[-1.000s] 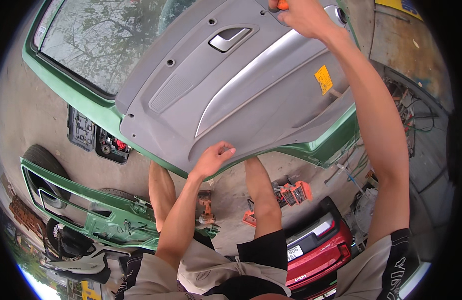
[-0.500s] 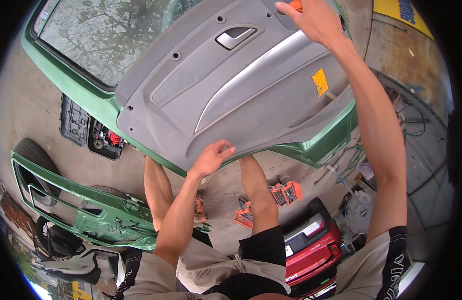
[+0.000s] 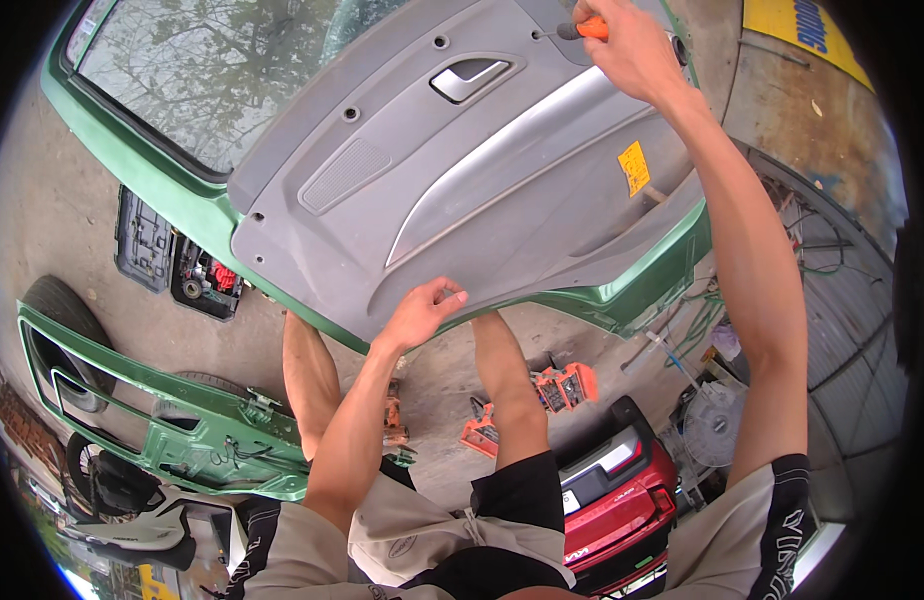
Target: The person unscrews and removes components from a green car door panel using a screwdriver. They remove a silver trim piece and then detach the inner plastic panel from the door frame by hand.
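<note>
A grey plastic door trim panel (image 3: pixel 462 200) with a silver handle (image 3: pixel 469 78) lies on a green car door (image 3: pixel 132 180). My left hand (image 3: pixel 422 312) grips the panel's near lower edge, fingers curled over it. My right hand (image 3: pixel 632 45) is closed on an orange-handled screwdriver (image 3: pixel 582 27), whose tip points at a screw hole near the panel's top edge. A yellow sticker (image 3: pixel 634 167) sits on the panel's right side.
An open black tool case (image 3: pixel 177 265) lies on the concrete at left. A second green door shell (image 3: pixel 152 415) and a tyre (image 3: pixel 57 310) lie lower left. Orange tools (image 3: pixel 562 385) and a red case (image 3: pixel 622 495) sit by my legs. Cables pile at right.
The view has shifted, so the panel sits lower and further right in frame. My right hand stays at the panel's top edge, the screwdriver now plainly visible. My left hand keeps its grip.
</note>
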